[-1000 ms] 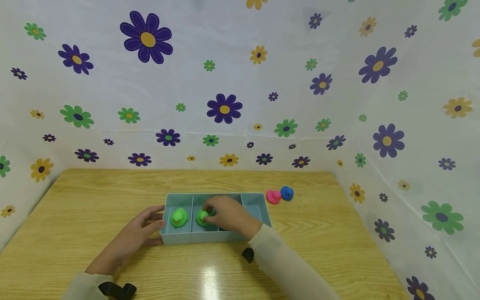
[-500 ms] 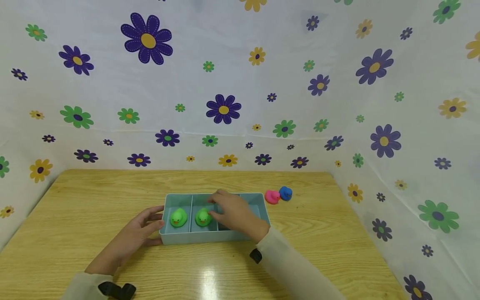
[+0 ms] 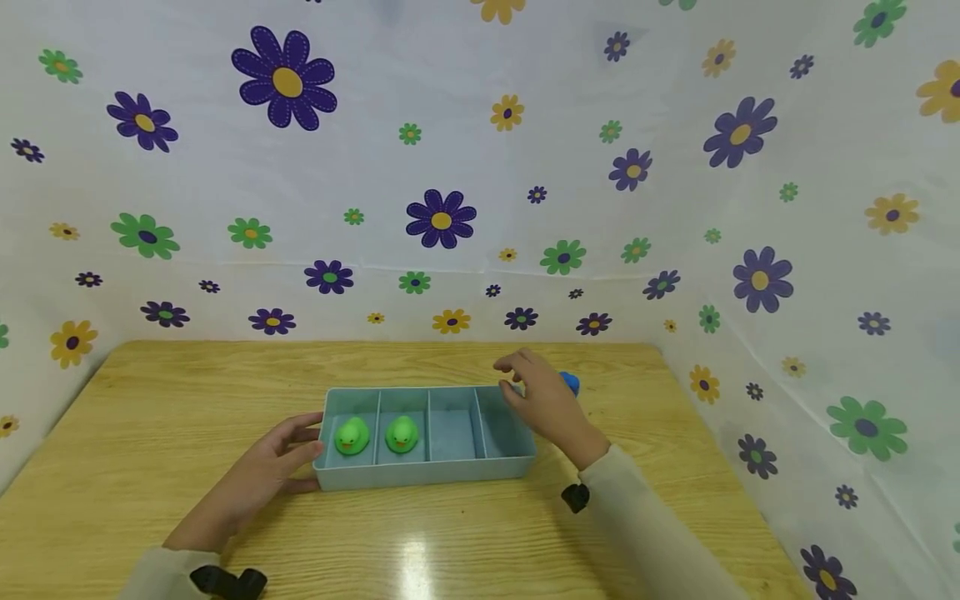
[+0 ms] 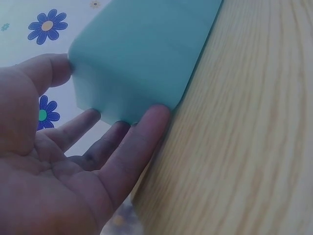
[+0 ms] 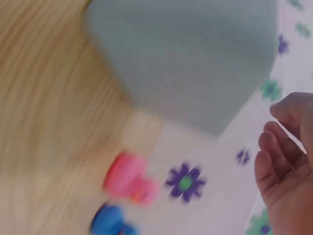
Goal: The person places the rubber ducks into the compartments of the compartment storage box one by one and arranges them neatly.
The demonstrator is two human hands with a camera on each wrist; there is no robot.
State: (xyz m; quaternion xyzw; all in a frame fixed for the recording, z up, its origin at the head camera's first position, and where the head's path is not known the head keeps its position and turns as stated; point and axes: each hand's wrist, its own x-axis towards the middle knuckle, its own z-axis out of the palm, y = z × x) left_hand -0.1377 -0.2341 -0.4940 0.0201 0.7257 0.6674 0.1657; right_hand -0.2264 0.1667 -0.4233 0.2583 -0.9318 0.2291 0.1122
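Operator: What is the state of both hands, and which faults are possible?

Technician: The tray [image 3: 420, 475] rests on the worktop [image 3: 225, 392] and serves as the reference. The left hand [image 3: 266, 467] has its fingers spread against the tray's left end. The right hand [image 3: 551, 404] is raised by the tray's far right corner; its fingers are half bent, moderately apart, and hold nothing. Fault one: excess push from the left hand could slide the tray rightward into the pink duck [image 5: 124, 174], which lies beyond the tray's right end. Fault two: the blue duck [image 3: 570, 383] lies just beside the pink duck, so fingers closing on one may knock the other. Contributing cause: the right hand hides the pink duck from the head view.

Operator: Specify orientation.

Technician: The tray's long axis runs left to right. A green duck [image 3: 352, 436] in its leftmost compartment and a second green duck [image 3: 402, 434] in the next point their beaks toward the tray's near wall. The pink duck's head appears turned away from the tray; blur leaves its long axis uncertain.
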